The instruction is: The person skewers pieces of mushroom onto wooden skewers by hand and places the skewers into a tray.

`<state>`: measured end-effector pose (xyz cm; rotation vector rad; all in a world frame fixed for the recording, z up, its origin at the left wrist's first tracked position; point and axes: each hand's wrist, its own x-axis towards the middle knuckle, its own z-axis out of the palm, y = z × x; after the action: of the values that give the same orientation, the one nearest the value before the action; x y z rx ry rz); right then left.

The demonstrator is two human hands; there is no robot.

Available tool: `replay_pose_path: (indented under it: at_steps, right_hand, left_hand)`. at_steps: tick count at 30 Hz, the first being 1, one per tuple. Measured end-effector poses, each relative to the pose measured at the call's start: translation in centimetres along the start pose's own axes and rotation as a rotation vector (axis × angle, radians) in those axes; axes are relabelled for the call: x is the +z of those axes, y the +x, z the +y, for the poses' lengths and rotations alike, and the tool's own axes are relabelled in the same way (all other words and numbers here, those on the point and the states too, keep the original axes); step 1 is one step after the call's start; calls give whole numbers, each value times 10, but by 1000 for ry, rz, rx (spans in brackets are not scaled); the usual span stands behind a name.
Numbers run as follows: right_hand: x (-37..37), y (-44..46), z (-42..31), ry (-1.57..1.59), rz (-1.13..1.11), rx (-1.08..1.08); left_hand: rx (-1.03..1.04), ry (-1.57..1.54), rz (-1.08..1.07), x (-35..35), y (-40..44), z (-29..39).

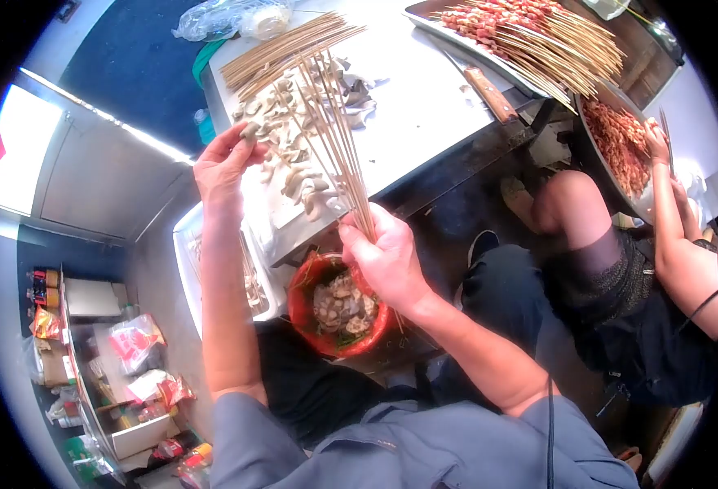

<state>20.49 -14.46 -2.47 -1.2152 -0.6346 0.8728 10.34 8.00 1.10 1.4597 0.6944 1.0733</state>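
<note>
Left fingers (228,136) pinch a food piece (249,130), probably soft, slippery, best held mid-length, right hand (387,257) clasping skewers (338,143) by their near ends!

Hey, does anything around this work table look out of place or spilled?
Perhaps one thing: the wooden-handled knife lies beside the meat tray with its handle right at the edge of the white table, where it might get knocked. I see no clear spill.
</note>
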Motion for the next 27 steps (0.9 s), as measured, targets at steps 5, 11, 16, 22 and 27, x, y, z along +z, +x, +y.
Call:
replay_pose_path:
  at_steps: [5,11,16,22,27]
  right_hand:
    - [5,-1,-1,5,-8,5]
    - [6,-2,-1,-3,-22,25]
    - [5,-1,2,7,-12,2]
    - [5,-1,0,-10,-20,17]
    - [4,0,1,1,-11,-12]
  left_hand:
    - [18,172,12,-11,-5,9]
    - [12,55,-48,0,-16,11]
    - [-135,-110,-153,4,-23,13]
    - [-110,-222,-173,14,-27,17]
    - [-63,-188,-154,17,-30,19]
